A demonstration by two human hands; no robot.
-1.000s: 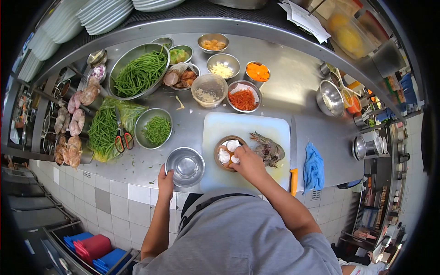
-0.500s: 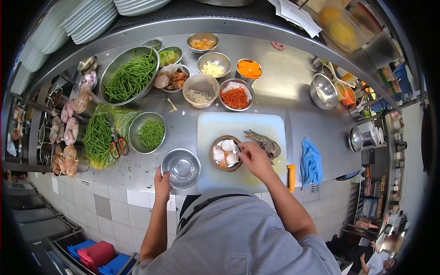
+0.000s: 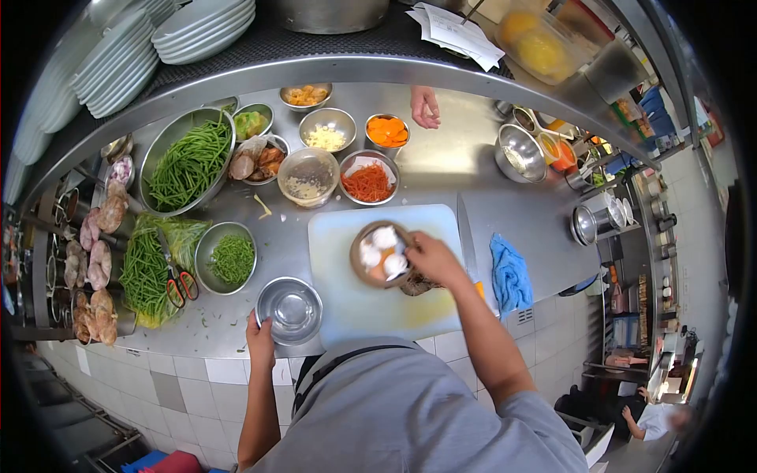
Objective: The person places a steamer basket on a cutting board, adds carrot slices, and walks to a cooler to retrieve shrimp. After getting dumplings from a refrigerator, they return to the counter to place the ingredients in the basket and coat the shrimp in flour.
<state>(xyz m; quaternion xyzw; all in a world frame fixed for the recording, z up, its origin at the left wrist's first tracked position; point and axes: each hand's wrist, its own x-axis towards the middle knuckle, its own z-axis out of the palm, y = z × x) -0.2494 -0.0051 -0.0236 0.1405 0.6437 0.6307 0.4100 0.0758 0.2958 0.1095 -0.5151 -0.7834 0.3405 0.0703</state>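
My left hand (image 3: 259,335) grips the near rim of an empty steel bowl (image 3: 290,309) at the counter's front edge. My right hand (image 3: 430,256) holds a brown wooden bowl (image 3: 378,254) filled with white and pale pieces, lifted and tilted over the white cutting board (image 3: 371,299). A cooked prawn (image 3: 415,285) lies on the board, mostly hidden under my right hand.
Steel bowls of green beans (image 3: 188,162), chopped beans (image 3: 230,258), shredded carrot (image 3: 367,180) and other ingredients fill the counter. Scissors (image 3: 177,284) lie on bagged beans. A blue cloth (image 3: 509,274) lies right. Another person's hand (image 3: 425,106) rests at the far side.
My right hand has picked up the wooden bowl and tilted it over the board, covering the prawn. Another person's hand has appeared at the counter's far side. My left hand stays on the steel bowl.
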